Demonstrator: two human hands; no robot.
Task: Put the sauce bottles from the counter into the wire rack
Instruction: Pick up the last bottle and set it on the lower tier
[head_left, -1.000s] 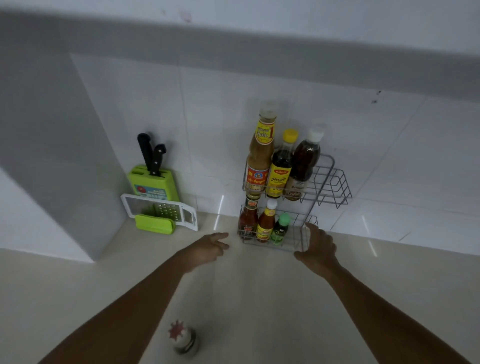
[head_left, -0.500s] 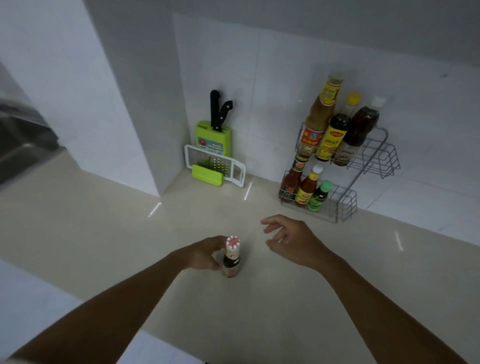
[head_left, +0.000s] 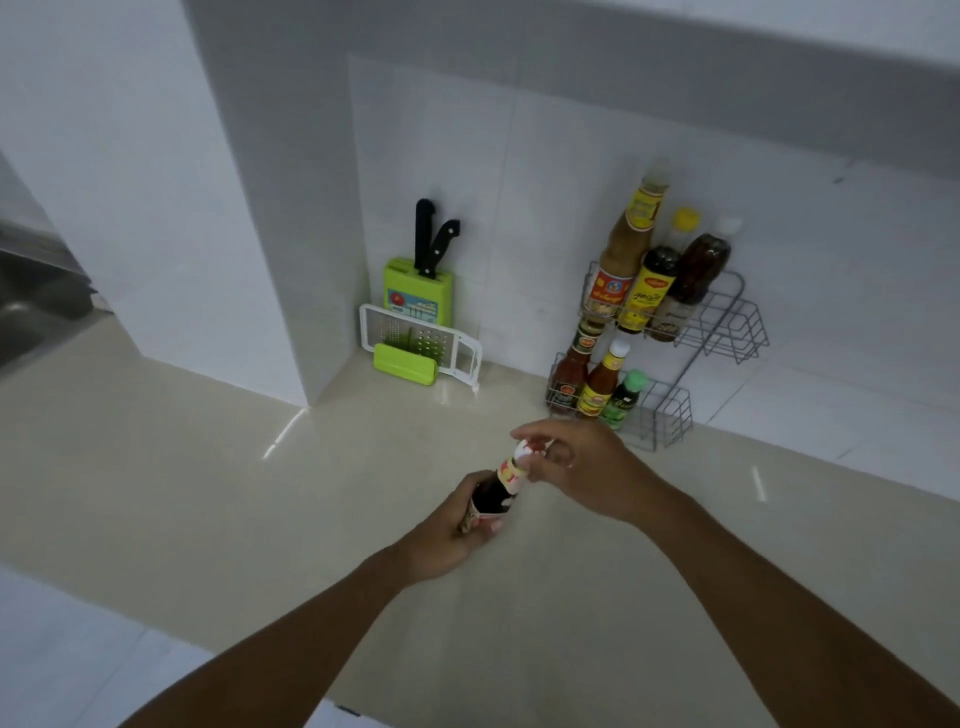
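Bottle (head_left: 498, 488) is sitting in the left hand (head_left: 452, 530), which is wrapping its dark body low down, the grip pressed around the glass, while the right hand (head_left: 587, 467) is curling over the red-and-white cap with fingers (head_left: 530, 428) loosely bent, touching or nearly touching the top; whether they are actually pinching it I cannot tell. The bottle is tilting, neck pointing toward the wire rack (head_left: 670, 415), and it is looking lifted off the pale surface (head_left: 260, 519), well short of the rack.

For a clean job, I'd say the thing to do is to keep one firm hold on the body, bring the bottle upright before it nears the rack, and lower it straight down behind the front wire.

Room is the question. In the rack's lower tier three small bottles (head_left: 597, 384) are crowding the left end, with bare wire at the right end; the upper tier is holding three tall bottles (head_left: 649, 280) at its left, open basket to their right. To the left of the rack, the green knife block (head_left: 413, 291) and grater (head_left: 421, 343) are standing clear of the path. The wall is sitting tight behind the rack, so the approach is probably from the front.
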